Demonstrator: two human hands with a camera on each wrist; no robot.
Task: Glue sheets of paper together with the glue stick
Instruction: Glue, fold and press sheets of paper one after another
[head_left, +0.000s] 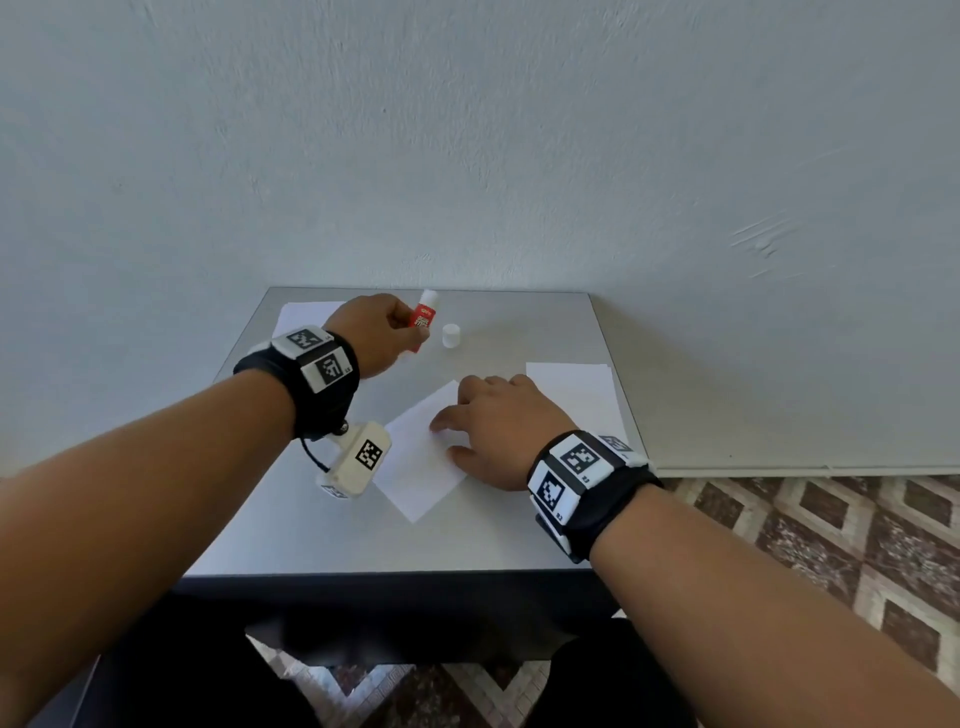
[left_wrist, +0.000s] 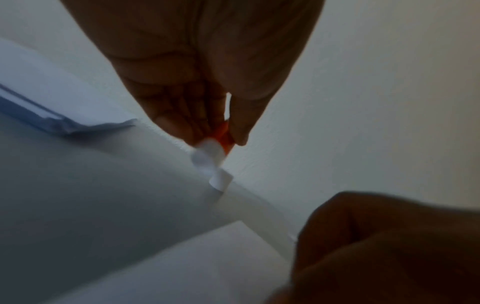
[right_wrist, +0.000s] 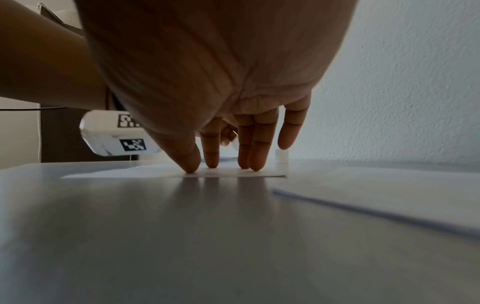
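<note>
My left hand (head_left: 408, 325) grips a red glue stick (head_left: 422, 318) near the table's back edge, tilted, with its white glue tip uncovered and pointing up and away. In the left wrist view the glue stick (left_wrist: 225, 137) is pinched between thumb and fingers. Its white cap (head_left: 451, 335) stands on the table just right of it, apart from the hand. My right hand (head_left: 453, 422) lies with straight fingers pressing down on a white sheet of paper (head_left: 415, 467) in the middle of the table. The fingertips (right_wrist: 212, 163) touch the sheet (right_wrist: 233, 174) near its edge.
A stack of white paper (head_left: 571, 387) lies at the right side of the grey table (head_left: 363, 540), and another stack (head_left: 304, 314) at the back left, partly behind my left wrist. A pale wall rises directly behind the table. Patterned floor shows at the right.
</note>
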